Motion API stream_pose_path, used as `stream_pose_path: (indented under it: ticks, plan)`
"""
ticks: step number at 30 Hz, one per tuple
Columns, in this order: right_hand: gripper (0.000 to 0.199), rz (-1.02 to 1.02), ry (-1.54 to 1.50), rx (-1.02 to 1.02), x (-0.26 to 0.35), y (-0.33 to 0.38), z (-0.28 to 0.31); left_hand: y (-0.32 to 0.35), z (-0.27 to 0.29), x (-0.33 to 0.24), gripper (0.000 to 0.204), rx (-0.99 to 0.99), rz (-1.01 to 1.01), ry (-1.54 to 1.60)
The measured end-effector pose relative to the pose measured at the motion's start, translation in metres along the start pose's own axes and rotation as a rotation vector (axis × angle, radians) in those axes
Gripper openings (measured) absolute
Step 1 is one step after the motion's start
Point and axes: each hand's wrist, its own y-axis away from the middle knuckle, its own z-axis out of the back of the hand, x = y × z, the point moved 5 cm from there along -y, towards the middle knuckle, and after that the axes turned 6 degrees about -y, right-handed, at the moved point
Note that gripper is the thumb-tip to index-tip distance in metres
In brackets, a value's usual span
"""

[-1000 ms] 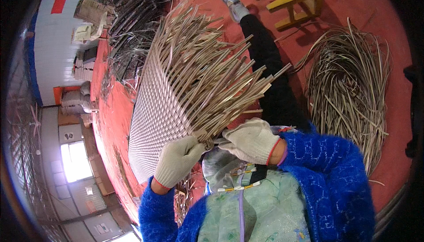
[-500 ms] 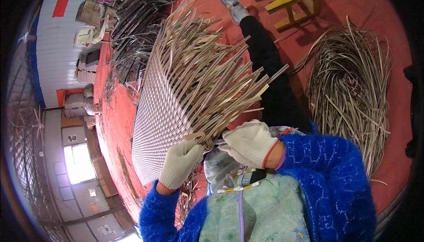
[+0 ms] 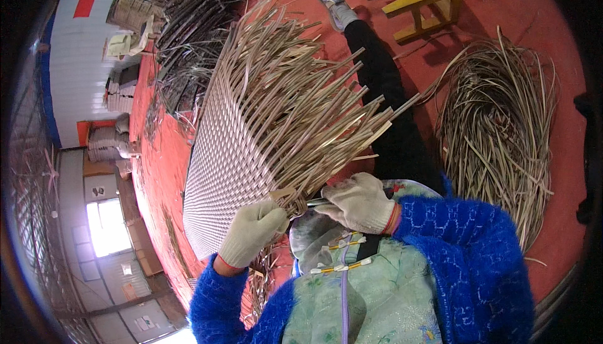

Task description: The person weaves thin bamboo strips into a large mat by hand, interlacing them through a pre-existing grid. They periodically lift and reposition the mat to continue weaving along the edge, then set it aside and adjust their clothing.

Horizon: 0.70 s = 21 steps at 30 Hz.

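Head view, looking down: the left hand (image 3: 251,231), in a pale knit work glove, is curled shut on the lower corner of a large, flat woven mat of pale split-cane strips (image 3: 217,174), which stands tilted across the person's lap. The right hand (image 3: 359,202), gloved the same, closes its fingers on the near ends of the loose, unwoven cane strips (image 3: 314,124) that fan out from the mat's right edge; whether it pinches one strip or several cannot be told.

What could go wrong, as a judgement: the free strips are springy and splay widely, so a loosened right-hand hold could let them flick out of order or slide back out of the weave. The mat leans on its edge, and a slack left hand could let it tip toward the red floor (image 3: 540,42). The stiff strip ends point up toward the face and could jab.

Open room lies to the person's right, between the outstretched dark-trousered leg (image 3: 389,111) and a loose coil of pale cane lengths (image 3: 496,130) on the floor. A yellow wooden stool (image 3: 421,1) stands beyond the foot. To the left, a dark heap of bundled cane (image 3: 188,36) crowds the mat's far edge, leaving little space there.
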Motion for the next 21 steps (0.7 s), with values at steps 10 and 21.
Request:
stream_pose_path:
  ticks: [10,21]
  plan:
    - [0.035,0.012,0.024,0.006,0.005,-0.008,0.009,-0.009,0.014,-0.027,0.032,-0.011,-0.243,-0.541]
    - [0.030,0.122,-0.042,-0.180,-0.010,0.000,0.003,-0.011,0.007,-0.037,0.028,-0.101,-0.354,-0.818]
